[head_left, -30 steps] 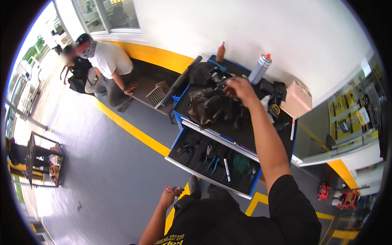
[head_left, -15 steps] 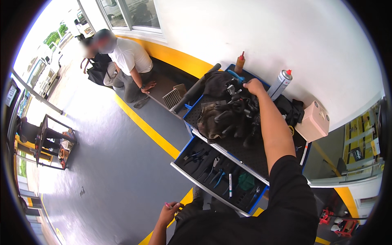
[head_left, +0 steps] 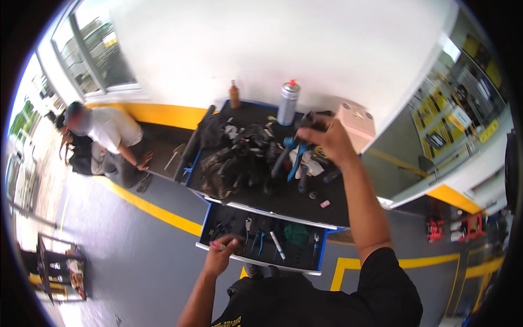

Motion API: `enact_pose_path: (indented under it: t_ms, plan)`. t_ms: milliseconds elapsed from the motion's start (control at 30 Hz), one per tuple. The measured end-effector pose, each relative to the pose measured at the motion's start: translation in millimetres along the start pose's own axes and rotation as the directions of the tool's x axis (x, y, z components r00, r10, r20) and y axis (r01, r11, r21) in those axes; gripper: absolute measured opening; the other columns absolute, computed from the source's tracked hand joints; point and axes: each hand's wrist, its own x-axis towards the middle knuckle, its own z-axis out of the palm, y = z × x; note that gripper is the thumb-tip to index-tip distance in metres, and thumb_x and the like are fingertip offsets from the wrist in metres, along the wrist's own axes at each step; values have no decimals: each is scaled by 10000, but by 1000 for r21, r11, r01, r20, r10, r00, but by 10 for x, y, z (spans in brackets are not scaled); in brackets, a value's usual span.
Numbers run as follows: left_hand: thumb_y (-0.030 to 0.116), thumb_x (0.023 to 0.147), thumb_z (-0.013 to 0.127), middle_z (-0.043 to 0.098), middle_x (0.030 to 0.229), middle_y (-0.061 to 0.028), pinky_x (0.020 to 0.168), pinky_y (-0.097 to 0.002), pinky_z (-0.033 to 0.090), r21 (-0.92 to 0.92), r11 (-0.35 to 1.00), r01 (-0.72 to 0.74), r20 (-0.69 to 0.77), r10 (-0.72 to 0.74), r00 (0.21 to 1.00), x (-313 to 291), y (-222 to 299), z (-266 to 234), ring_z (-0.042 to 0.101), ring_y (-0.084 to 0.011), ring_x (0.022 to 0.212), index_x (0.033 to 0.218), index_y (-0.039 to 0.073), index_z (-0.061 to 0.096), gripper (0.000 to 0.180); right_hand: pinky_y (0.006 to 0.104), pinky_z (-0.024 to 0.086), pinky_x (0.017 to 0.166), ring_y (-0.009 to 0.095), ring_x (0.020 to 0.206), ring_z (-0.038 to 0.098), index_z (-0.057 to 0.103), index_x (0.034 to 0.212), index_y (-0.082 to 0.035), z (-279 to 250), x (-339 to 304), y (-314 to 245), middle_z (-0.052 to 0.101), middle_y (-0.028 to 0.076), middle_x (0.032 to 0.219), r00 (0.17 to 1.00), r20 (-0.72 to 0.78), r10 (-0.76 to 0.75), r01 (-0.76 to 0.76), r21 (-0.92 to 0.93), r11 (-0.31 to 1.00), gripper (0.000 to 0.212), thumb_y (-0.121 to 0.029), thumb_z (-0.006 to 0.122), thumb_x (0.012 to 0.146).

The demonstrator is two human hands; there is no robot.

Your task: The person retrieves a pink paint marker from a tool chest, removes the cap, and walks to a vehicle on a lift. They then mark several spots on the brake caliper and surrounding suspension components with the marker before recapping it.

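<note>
My right hand (head_left: 327, 139) is closed over the right part of the tool cart's black top (head_left: 332, 210). Blue-handled pliers (head_left: 297, 162) hang down from its fingers, and a dark item (head_left: 309, 119), too blurred to name, shows at the fingertips. My left hand (head_left: 219, 259) is at the front left corner of the open drawer (head_left: 261, 264), closed around a slim pink-ended marker (head_left: 218, 246). Dark gloves (head_left: 218, 180) lie heaped on the cart's left half. In the drawer are several hand tools, including blue-handled pliers (head_left: 259, 242), a white marker (head_left: 278, 245) and a green cloth (head_left: 296, 233).
Along the wall side stand a brown bottle (head_left: 234, 97), a spray can (head_left: 288, 103) and a pink box (head_left: 355, 124). A seated person (head_left: 114, 133) rests a hand on the low ledge at left. A shelf trolley (head_left: 60, 267) stands farther left, red equipment (head_left: 467, 228) at right.
My view has turned right. My right hand has brought the blue-handled pliers from the cart's far side to its right part. My left hand has risen to the drawer's edge.
</note>
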Motion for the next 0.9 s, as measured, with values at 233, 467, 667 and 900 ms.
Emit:
enact_pose_path:
  t_ms: [233,467,667,900]
  plan:
    - [283,1021,712,660,1123,-39,823,-301,500,-105,942,-317,356,334,873,654,1006,726,626,-121,965,1204,14,717,326,256,501,786,55,842,618,788,1045,-23,178,-1461,-172,737,-4,896,959,-68,277,-258,207,944,316,-268,898,878]
    - [243,993,758,683,948,-27,790,-283,492,-72,993,-95,561,119,819,654,1014,1483,619,-106,889,1186,-1,678,322,279,513,822,99,891,656,718,1145,2,65,-2097,131,738,37,947,890,-308,335,-307,138,942,397,-311,842,934]
    - [224,1005,734,673,907,-27,752,-280,483,-24,997,-78,439,81,895,727,781,1902,592,-93,836,1235,-57,669,369,309,520,905,150,1041,631,385,1542,-37,462,-2540,533,625,80,1188,793,-437,424,-356,233,905,698,-295,755,1009]
    - [189,1011,717,691,932,-36,728,-286,494,7,999,-33,413,27,911,843,691,2112,593,-94,806,1234,-61,670,338,389,477,1089,254,1317,563,251,1648,-50,211,-2635,784,478,195,1510,900,-374,222,-288,-130,949,1013,-343,871,902]
